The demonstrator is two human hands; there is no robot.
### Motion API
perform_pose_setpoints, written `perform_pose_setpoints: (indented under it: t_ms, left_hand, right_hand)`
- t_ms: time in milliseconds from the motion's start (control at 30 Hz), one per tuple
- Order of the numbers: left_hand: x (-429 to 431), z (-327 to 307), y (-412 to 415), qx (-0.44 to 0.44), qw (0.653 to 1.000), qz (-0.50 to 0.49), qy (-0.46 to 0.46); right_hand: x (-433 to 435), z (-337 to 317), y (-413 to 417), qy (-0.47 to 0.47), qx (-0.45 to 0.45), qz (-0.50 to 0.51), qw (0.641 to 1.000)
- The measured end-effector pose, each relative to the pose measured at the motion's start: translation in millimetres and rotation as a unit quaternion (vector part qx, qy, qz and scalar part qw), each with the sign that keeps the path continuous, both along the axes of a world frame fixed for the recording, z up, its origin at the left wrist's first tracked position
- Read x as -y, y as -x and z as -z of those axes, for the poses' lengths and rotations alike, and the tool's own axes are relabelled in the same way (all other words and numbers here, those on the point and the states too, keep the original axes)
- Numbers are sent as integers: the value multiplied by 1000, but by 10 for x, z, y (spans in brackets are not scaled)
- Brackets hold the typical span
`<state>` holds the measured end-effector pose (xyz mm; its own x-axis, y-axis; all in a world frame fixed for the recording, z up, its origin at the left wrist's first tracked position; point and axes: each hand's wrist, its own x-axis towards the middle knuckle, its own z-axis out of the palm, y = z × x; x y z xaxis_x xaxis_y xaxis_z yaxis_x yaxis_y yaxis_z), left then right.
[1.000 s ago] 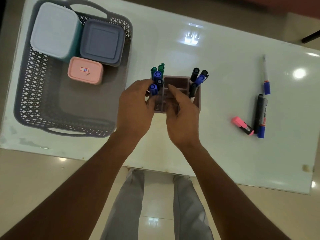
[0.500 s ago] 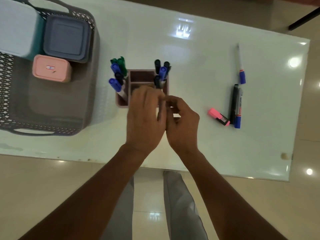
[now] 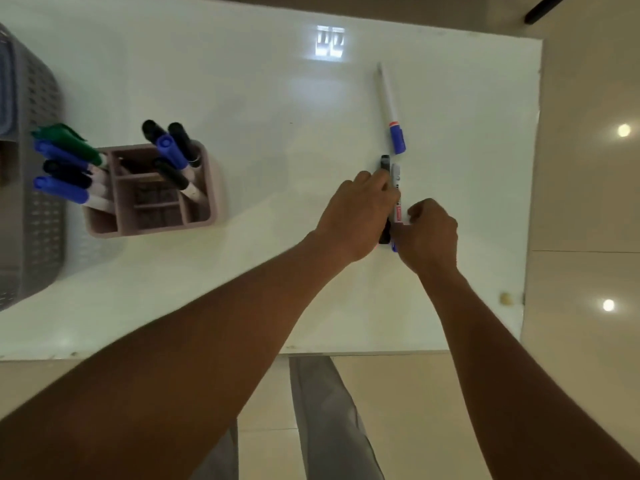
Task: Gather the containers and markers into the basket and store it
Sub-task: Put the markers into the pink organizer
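1. While the left hand (image 3: 356, 216) curls its fingers over the black marker (image 3: 385, 163), the right hand (image 3: 431, 233) closes its thumb and curled fingers on the near end of the red-labelled marker (image 3: 397, 188). The two hands are close together, almost touching.
2. These two markers lie side by side, touching, on the right part of the white desk (image 3: 277, 98), and their far ends show beyond the fingers. Whether either one is lifted off the desk cannot be told.
3. Just beyond them a blue-capped marker (image 3: 390, 109) lies alone on the desk, with its cap towards the person and neither hand on it.
4. Well to the left stands the pink pen holder (image 3: 214, 202), which is divided into compartments. A left bunch of markers (image 3: 65, 164), green, blue and black, leans out of its left side. A right bunch of markers (image 3: 169, 150), black and blue, stands in its far right compartment.
5. A grey latticed basket (image 3: 38, 209) sits at the left edge of the desk, just beside the holder and only partly in view.
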<state>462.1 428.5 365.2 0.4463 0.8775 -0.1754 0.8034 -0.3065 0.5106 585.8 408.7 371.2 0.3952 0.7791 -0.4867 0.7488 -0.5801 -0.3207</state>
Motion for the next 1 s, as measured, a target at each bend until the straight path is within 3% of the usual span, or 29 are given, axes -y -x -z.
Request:
perform_pose_setpoints:
  t_ms: [67,133,233,467,700,867,1000]
  left_hand:
    - [-109,108,-114,-30,999,21,26]
    - [-180,163,-165,0,999,6,52]
    - [-211,157,-177,31,999,-1,22]
    - [-156,67,132,11,995,94,39]
    - [-73,92,140,-36,994,100,-6]
    - [-148,71,324,-14,994,72,-77]
    - [41,-178,648,57,990,-49,-117]
  right_hand:
    - [-17,39,-30,16,-2,-29,999]
    - [-10,68,-32,13,-13,-32,999]
    - [-2,73,-39,-10,-44,-16,999]
    - [29,-52,27,-23,-239,125,963]
    - [115,10,286,-12,-143,170,975]
    - [119,-86,368,-155,-104,164,969]
    - [-5,-570,497,-290,-156,122,936]
